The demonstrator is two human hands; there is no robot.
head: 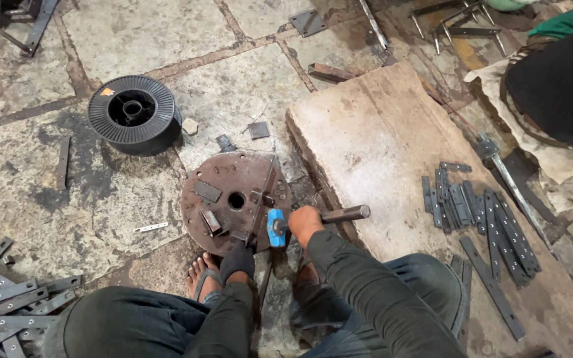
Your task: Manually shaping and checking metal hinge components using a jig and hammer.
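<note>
A: Nearest the camera, what are the hands doing?

B: The right hand (304, 222) is closed around the steel handle of a blue-headed hammer (277, 227), whose head rests at the near edge of a round rusty steel plate with a centre hole (223, 174). The gloved left hand (237, 257) presses down on a thin flat metal strip (264, 195) lying across that plate; whether its fingers curl round the strip I cannot tell.

A: And the feet?

B: A foot in a sandal (201, 273) sits just beside the plate's near rim.

A: How far along does the work look?

B: Partway, I'd judge. One strip lies under the hammer, while a bundle of short dark metal strips (479, 215) waits on the pale worn wooden board (379, 132) to the right, and a pile of longer grey strips (8, 298) lies on the stone floor (34, 185) at the left. Which pile is finished I cannot tell.

A: Farther off?

B: A black plastic wire spool (134, 113) stands beyond the plate. At the far right another person in dark clothing (562, 83) is nearby.
</note>
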